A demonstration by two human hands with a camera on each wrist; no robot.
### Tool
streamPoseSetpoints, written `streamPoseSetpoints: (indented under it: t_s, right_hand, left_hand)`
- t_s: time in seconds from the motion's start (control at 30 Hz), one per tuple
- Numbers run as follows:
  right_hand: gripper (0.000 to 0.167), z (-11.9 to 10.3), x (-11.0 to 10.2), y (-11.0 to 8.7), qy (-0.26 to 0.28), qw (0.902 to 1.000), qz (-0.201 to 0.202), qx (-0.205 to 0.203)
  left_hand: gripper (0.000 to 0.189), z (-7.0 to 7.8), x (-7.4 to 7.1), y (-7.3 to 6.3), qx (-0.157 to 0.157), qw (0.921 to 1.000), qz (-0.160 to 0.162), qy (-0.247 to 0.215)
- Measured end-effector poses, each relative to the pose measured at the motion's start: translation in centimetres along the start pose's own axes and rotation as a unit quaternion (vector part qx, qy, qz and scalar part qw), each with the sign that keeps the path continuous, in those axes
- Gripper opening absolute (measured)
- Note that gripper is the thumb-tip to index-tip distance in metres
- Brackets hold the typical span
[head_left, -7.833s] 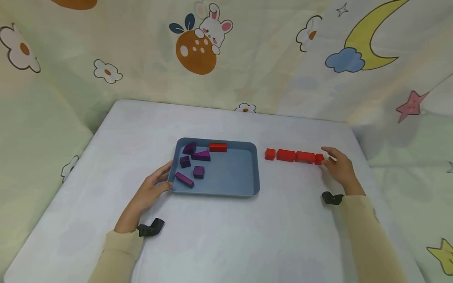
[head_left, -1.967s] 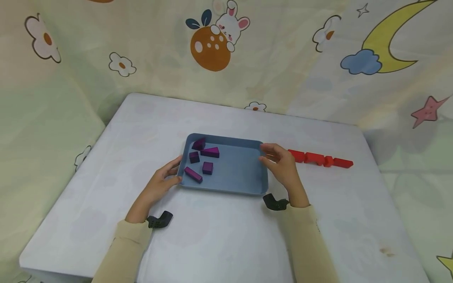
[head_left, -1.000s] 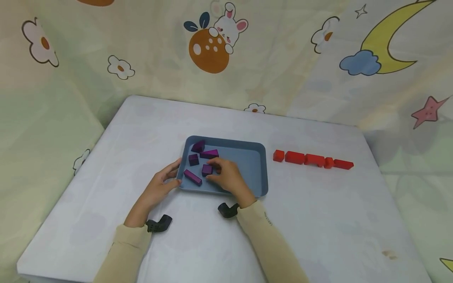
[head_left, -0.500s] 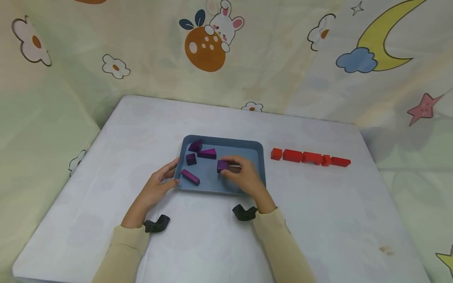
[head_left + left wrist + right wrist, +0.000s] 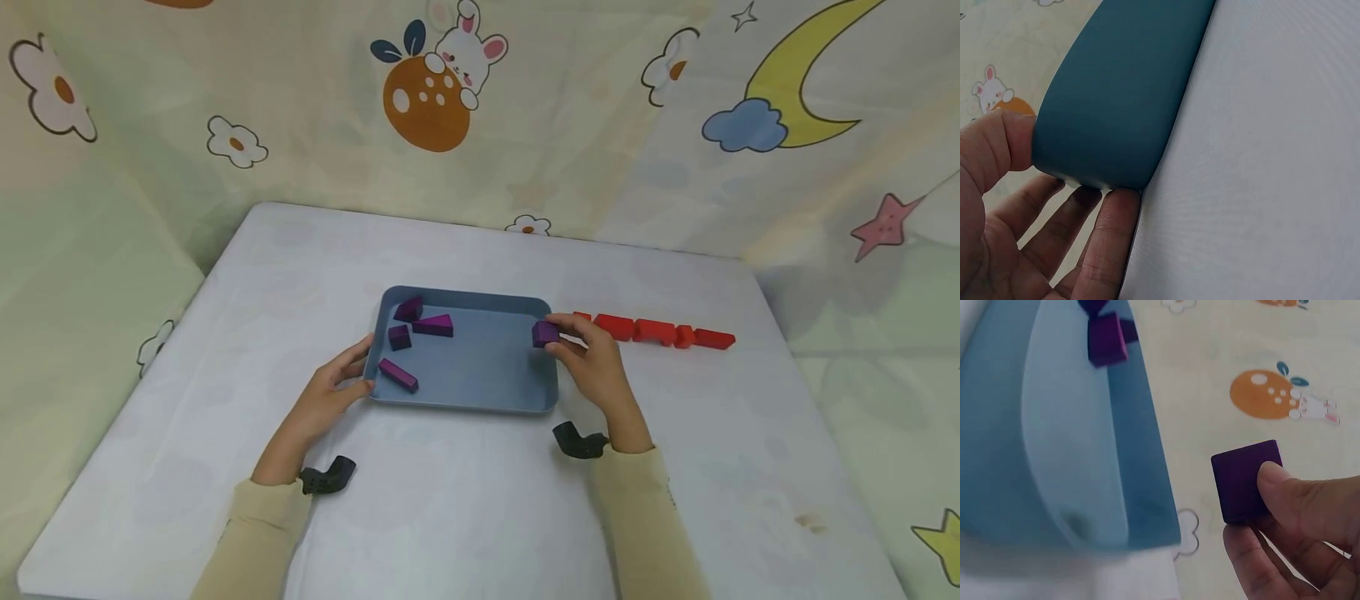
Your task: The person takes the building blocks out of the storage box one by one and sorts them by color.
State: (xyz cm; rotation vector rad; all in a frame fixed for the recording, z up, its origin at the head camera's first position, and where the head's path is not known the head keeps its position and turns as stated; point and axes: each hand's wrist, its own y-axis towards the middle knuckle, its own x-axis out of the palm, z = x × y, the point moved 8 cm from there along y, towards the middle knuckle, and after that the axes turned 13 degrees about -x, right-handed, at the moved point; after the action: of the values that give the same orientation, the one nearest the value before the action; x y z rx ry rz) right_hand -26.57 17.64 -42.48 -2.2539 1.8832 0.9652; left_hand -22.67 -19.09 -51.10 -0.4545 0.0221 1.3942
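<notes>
My right hand (image 5: 600,367) pinches a purple cube-shaped block (image 5: 545,334) between thumb and fingers, over the right end of a shallow blue tray (image 5: 480,407). In the right wrist view this block (image 5: 1238,481) shows above and apart from the tray wall (image 5: 1144,481). At the tray's left end, my left hand (image 5: 318,408) touches its rim and outer wall with extended fingers and thumb. The left wrist view shows the fingertips (image 5: 1119,206) against the tray's end. Inside the tray's left part lie several purple blocks, among them a wedge (image 5: 433,326) and a long bar (image 5: 398,375).
Right of the tray, several red blocks (image 5: 655,332) stand in a row on the white table (image 5: 465,500), the leftmost partly behind my right hand. Patterned cloth (image 5: 315,100) hangs behind the table. Each wrist carries a black camera mount (image 5: 579,440).
A red block left the tray and the red row grew. Later my right hand reached into the tray, pinched the purple cube-shaped block and carried it right. My left hand stayed at the tray.
</notes>
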Motion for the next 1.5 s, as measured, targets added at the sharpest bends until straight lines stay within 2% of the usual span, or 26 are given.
streamPoseSetpoints:
  t_s: [0.17, 0.33, 0.47, 0.63, 0.77, 0.97, 1.13, 1.23, 1.4, 1.5]
  right_hand:
    - [0.045, 1.5, -1.9, -0.6, -0.031, 0.9992, 0.006, 0.025]
    - [0.044, 2.9, -2.8, -1.1, -0.058, 0.9973, 0.012, 0.043]
    - [0.043, 4.1, -3.0, -1.5, -0.072, 0.9953, 0.009, 0.063]
    - [0.045, 5.9, -2.7, -2.1, -0.079, 0.9905, -0.011, 0.112]
    - [0.044, 6.8, -2.4, -2.4, -0.089, 0.9880, -0.018, 0.125]
    - [0.047, 7.2, -2.4, -2.6, -0.103, 0.9861, -0.016, 0.129]
    - [0.052, 6.3, -2.7, -3.1, -0.109, 0.9838, -0.003, 0.142]
    - [0.051, 5.2, -2.6, -3.4, -0.113, 0.9843, 0.021, 0.134]
    - [0.047, 2.9, -1.9, -3.4, -0.105, 0.9890, 0.080, 0.067]
    - [0.045, 1.8, -1.0, -3.2, -0.095, 0.9907, 0.090, 0.037]
  left_hand:
    - [0.073, 0.0, -0.1, 0.0, -0.001, 1.0000, 0.000, -0.005]
    - [0.074, 0.1, -0.1, 0.0, 0.001, 1.0000, -0.001, -0.002]
    - [0.073, 0.1, 0.0, 0.0, 0.002, 1.0000, -0.001, -0.001]
    - [0.073, 0.0, -0.1, 0.0, 0.004, 1.0000, 0.000, 0.001]
    - [0.073, -0.2, -0.1, 0.1, 0.005, 1.0000, 0.002, 0.007]
    - [0.073, -0.3, -0.2, 0.2, 0.003, 1.0000, 0.006, 0.004]
    - [0.074, -0.2, -0.2, 0.0, 0.006, 0.9999, 0.008, 0.004]
    - [0.073, -0.1, -0.3, -0.1, 0.009, 0.9999, 0.009, 0.007]
    - [0.073, -0.2, -0.4, 0.0, 0.012, 0.9998, 0.011, 0.013]
    - [0.073, -0.3, -0.3, 0.2, 0.013, 0.9998, 0.011, 0.015]
